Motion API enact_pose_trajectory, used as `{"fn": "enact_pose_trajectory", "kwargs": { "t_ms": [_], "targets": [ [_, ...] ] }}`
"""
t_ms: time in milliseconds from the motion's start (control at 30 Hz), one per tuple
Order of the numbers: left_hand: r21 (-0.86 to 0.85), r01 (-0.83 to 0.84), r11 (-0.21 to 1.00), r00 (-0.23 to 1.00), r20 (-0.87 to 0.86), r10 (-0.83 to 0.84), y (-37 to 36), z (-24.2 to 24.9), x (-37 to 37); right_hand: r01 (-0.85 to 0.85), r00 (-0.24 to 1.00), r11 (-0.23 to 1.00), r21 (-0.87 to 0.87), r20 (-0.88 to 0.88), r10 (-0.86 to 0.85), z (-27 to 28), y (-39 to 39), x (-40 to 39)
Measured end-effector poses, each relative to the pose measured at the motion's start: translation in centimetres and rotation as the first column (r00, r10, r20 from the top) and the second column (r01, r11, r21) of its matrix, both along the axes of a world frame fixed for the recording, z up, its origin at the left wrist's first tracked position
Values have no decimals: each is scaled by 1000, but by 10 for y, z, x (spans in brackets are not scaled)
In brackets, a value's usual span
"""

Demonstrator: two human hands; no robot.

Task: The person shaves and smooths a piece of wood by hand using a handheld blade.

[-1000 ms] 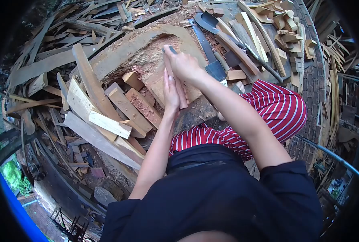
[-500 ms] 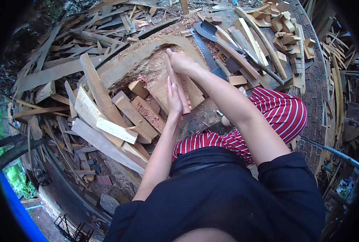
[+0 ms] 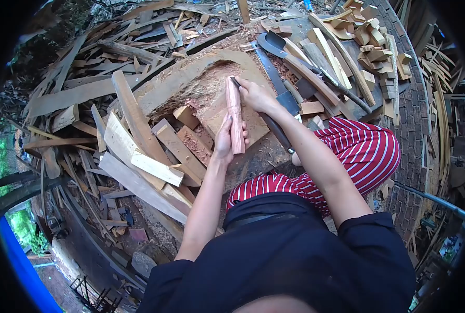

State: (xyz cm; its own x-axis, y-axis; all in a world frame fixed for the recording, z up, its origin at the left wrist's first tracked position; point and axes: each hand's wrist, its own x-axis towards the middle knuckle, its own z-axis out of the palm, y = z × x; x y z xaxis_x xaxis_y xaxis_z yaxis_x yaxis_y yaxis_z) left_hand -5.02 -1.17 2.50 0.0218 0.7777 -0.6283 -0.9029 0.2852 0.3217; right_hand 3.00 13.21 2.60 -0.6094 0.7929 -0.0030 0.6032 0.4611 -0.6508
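Observation:
My left hand (image 3: 225, 140) is closed around the lower part of a reddish wooden stick (image 3: 234, 120), which stands nearly upright in view above a large wooden block (image 3: 216, 115). Pale cut faces and a notch-like step show along the stick. My right hand (image 3: 257, 96) is closed on a long-handled knife (image 3: 277, 133) beside the stick's upper end. The knife's dark handle runs back beneath my right forearm. Only a small dark part of its blade shows near the stick's top, mostly hidden by my fingers.
Wood shavings fill a hollow in the block. Cut timber pieces (image 3: 177, 148) lie to the left. A hatchet-like tool (image 3: 272, 44) and a saw (image 3: 269, 68) lie at the right, near a pile of small blocks (image 3: 371, 36). Brick paving (image 3: 407, 141) runs along the right.
The stick has been turned, so its pale cut face shows. My right hand has shifted right and down from the far end, and the knife's dark handle has come into view.

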Motion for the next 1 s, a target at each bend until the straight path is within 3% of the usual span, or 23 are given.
{"fn": "enact_pose_trajectory", "kwargs": {
  "t_ms": [33, 100, 267, 367, 433, 500, 633, 700, 767, 833, 933, 1000],
  "targets": [
    [-6, -8, 1000, 1000, 1, 8, -1, -4, -1, -8, 1000, 1000, -6, 1, 8, -12, -1, 2],
    [61, 97, 993, 994, -55, -94, -1, -16, -5, 64, 958, 990, -126, 285, -26, 24, -18, -5],
    [59, 89, 994, 873, -485, -50, 9, 7, 16, -15, 932, 996, -92, 359, 48, 48, -58, 13],
    [65, 177, 982, 882, -454, -129, 6, 6, 10, -37, 938, 991, -132, 338, 80, 41, -35, 3],
    [70, 191, 979, 841, -526, -127, 9, 4, 12, 46, 950, 996, -82, 312, -18, 29, -11, -6],
    [41, 130, 991, 874, -477, -95, 8, 6, 15, 47, 949, 997, -68, 315, -23, 36, -23, -5],
    [73, 189, 979, 844, -521, -125, 5, -1, 12, -28, 924, 995, -94, 377, 62, 53, -58, 9],
    [46, 189, 981, 834, -534, -136, 7, 4, 11, -38, 949, 988, -149, 304, 82, 55, -48, 4],
    [54, 134, 990, 886, -455, -95, 9, 6, 8, -77, 952, 993, -95, 290, 102, 36, -44, 0],
    [107, 143, 984, 889, -451, -80, 13, 6, 6, -8, 946, 1000, -1, 323, 8, 38, -49, -3],
    [119, 133, 984, 872, -485, -59, 21, -11, 8, -21, 950, 996, -85, 310, 46, 49, -62, 4],
    [150, -160, 976, 892, -401, 208, 28, -18, 19, -54, 935, 996, -72, 347, 76, 55, -69, 8]
  ]
}}
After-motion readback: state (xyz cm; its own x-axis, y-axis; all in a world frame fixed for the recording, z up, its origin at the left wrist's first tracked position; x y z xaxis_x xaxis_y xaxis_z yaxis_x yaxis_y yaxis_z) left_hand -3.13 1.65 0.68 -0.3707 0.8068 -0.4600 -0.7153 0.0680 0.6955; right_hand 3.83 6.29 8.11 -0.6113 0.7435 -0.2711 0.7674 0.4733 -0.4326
